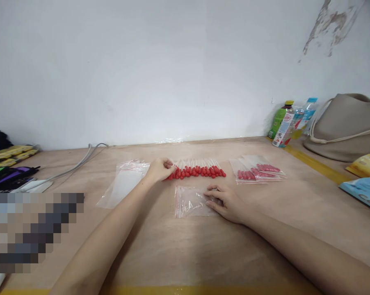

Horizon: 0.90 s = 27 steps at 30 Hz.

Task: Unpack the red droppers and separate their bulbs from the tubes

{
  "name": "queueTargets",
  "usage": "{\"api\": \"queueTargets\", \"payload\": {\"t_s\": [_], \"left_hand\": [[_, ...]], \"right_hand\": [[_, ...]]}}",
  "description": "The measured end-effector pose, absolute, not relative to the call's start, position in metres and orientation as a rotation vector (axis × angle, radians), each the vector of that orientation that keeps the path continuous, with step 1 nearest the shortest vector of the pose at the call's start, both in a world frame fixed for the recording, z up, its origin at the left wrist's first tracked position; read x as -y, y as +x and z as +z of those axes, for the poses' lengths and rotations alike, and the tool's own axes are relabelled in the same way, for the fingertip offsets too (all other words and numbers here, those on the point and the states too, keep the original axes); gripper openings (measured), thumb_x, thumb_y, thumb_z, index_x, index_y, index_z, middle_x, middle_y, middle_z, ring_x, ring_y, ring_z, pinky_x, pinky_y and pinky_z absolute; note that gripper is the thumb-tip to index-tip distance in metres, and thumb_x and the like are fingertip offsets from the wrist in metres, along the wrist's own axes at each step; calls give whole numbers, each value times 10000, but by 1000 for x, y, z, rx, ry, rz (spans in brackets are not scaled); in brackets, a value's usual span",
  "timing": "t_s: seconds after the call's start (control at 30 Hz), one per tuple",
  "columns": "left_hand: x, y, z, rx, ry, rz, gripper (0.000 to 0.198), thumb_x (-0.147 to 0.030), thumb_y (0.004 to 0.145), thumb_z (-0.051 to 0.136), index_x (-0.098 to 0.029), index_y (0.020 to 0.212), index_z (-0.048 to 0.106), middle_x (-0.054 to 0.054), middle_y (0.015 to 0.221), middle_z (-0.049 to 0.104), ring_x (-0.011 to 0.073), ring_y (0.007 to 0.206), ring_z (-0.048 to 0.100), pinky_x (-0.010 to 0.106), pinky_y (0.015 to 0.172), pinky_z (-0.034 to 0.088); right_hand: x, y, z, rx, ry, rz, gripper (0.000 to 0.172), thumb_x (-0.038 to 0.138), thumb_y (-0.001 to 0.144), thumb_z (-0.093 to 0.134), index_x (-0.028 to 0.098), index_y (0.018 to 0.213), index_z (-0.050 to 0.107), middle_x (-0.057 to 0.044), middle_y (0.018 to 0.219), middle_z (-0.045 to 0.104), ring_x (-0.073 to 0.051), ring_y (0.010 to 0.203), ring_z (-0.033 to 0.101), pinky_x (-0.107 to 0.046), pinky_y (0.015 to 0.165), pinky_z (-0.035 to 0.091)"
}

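Left hand point(159, 169) at left end of red-tipped sticks point(200, 171), pinch cannot be told; right hand point(229, 202), fingers loosely parted, rests on clear bag point(189, 201)

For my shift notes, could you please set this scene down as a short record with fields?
Left hand: at the left end of the red-tipped sticks; grip unclear
Right hand: fingers on the right part of the see-through bag
Right of sticks: filled bags, red inside
Left of sticks: flat bags
Back right: bottles, grey-brown bag
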<state>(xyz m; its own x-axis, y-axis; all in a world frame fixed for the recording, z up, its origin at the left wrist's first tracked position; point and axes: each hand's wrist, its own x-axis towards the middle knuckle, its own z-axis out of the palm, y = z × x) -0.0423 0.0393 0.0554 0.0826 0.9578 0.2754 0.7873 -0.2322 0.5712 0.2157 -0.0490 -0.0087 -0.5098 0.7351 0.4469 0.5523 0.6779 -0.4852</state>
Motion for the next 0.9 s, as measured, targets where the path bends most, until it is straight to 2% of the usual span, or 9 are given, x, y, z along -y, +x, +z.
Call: {"api": "queueTargets", "payload": {"t_s": [0.13,0.3,0.43,0.5,0.7,0.8,0.9], "left_hand": [[-46,-38,53,-1640,2038,900,235,-299,579,653,-148,758,637,26,678,646,140,627,600,226,585,471],[-56,-38,47,-1715,1927,1009,292,-351,707,542,-144,901,612,39,770,655,120,629,603,219,575,469],[-68,-42,46,-1937,1913,918,171,-275,644,580,-161,759,635,38,738,655,147,633,596,234,585,444],[-73,-41,46,-2017,1918,820,141,-298,627,589,-173,675,633,34,666,650,164,622,595,244,583,434],[-87,-30,47,-2188,1912,537,318,-469,615,565,-190,464,579,71,460,580,242,628,614,282,565,432],[-97,-25,49,-2256,1899,435,322,-465,615,553,-179,474,592,104,510,604,279,673,625,306,581,439],[-106,-20,52,-2313,1886,359,318,-469,580,576,-156,578,632,146,671,651,324,753,622,340,602,448]], "right_hand": [[48,216,-10,2243,-978,386,272,293,806,502,189,1042,591,-90,1051,541,-122,698,552,-290,690,472],[48,216,-10,2253,-983,372,272,289,808,498,183,1039,592,-92,1051,540,-124,711,551,-298,715,468],[48,216,-10,2259,-987,370,273,285,804,499,174,1036,593,-98,1053,536,-127,716,553,-303,723,468],[48,216,-9,2254,-980,362,271,287,804,500,179,1035,593,-99,1052,538,-128,710,554,-308,722,468],[48,216,-9,2255,-966,366,269,283,802,509,187,1038,595,-95,1051,543,-129,715,559,-296,710,470],[47,216,-10,2253,-975,351,270,283,794,521,192,1036,598,-90,1047,545,-141,757,559,-301,728,467],[47,216,-11,2249,-983,338,275,290,796,517,191,1039,598,-89,1052,540,-148,791,559,-305,747,464]]}}
